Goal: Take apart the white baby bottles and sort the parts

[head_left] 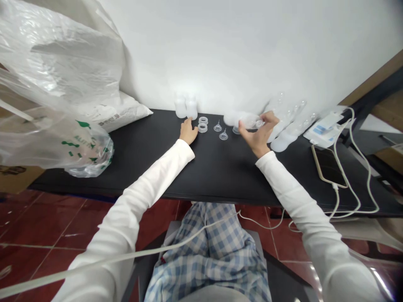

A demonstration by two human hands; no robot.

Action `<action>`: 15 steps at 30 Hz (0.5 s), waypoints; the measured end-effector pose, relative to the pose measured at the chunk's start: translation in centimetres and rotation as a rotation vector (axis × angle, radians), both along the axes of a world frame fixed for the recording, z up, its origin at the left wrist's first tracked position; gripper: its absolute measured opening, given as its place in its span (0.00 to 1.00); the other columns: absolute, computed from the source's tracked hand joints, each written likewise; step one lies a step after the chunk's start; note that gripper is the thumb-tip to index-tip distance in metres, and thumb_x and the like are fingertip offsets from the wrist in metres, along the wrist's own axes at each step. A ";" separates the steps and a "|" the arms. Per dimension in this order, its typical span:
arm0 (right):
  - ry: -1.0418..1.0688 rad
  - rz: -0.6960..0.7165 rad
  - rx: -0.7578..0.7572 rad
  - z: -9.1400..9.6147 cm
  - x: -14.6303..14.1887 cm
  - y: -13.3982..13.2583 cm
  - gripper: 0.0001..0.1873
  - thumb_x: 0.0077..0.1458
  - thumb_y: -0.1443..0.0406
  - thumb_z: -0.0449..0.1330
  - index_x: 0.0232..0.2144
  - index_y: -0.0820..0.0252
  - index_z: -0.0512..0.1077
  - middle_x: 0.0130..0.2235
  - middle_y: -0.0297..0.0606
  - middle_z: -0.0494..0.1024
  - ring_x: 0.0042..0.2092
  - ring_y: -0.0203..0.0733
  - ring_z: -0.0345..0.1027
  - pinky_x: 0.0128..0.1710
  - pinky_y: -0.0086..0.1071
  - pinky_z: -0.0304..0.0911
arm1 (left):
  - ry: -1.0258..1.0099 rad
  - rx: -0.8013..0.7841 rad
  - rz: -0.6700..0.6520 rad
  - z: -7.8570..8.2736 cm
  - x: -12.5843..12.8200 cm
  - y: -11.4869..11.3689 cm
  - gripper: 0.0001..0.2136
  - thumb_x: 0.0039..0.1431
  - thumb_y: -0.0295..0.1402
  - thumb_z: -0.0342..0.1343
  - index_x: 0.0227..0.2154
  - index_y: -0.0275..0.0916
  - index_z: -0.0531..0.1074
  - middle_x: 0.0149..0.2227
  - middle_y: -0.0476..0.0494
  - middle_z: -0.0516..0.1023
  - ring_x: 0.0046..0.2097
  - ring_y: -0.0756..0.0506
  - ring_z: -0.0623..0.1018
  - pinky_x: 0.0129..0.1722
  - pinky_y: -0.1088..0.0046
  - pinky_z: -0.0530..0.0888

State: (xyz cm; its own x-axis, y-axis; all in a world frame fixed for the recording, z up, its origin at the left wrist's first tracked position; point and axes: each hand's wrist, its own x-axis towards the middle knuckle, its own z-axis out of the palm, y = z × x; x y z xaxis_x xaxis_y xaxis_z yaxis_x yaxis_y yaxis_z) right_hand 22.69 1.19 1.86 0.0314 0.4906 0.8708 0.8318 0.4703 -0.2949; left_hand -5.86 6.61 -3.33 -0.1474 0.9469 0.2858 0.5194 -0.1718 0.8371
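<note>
My right hand [260, 136] grips a translucent white baby bottle [232, 118] tilted on its side, its clear top end pointing right among my fingers. My left hand [188, 132] rests on the table with thumb and fingers apart, its fingertips at the foot of two white bottles [191, 108] standing by the wall. Whether they touch is hard to make out. Just right of that hand lie two clear collar rings [202, 127]. Two clear teats [223, 135] stand between my hands. A clear round piece [236, 130] is partly hidden beside my right thumb.
Several bottles with clear tops [283, 138] lie behind and right of my right hand. Farther right are a white power strip [324, 129], a phone [329, 165] and white cables [362, 157]. Plastic bags [85, 147] crowd the left end of the black table [220, 172].
</note>
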 end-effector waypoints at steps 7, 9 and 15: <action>0.176 0.207 -0.070 -2.3 -4.0 -1.9 0.36 0.53 0.39 0.63 0.49 0.56 0.57 0.44 0.43 0.69 0.44 0.48 0.72 0.46 0.49 0.72 | -0.090 0.323 -0.092 1.7 0.1 -2.1 0.15 0.71 0.45 0.45 0.47 0.42 0.72 0.52 0.36 0.79 0.56 0.40 0.77 0.63 0.55 0.70; 0.291 0.239 -0.128 -2.1 -4.6 -2.3 0.35 0.56 0.40 0.62 0.52 0.56 0.56 0.45 0.42 0.71 0.42 0.45 0.73 0.44 0.45 0.72 | -0.102 0.408 -0.265 2.5 0.9 -3.6 0.22 0.72 0.51 0.40 0.51 0.43 0.70 0.53 0.36 0.78 0.52 0.42 0.80 0.56 0.60 0.74; 0.682 0.324 -0.437 -2.4 -4.2 -1.7 0.30 0.58 0.36 0.57 0.40 0.54 0.61 0.32 0.31 0.71 0.32 0.38 0.69 0.34 0.35 0.69 | 0.153 0.500 -0.667 3.2 3.1 -6.1 0.32 0.62 0.58 0.55 0.59 0.39 0.63 0.58 0.31 0.74 0.56 0.38 0.78 0.57 0.58 0.74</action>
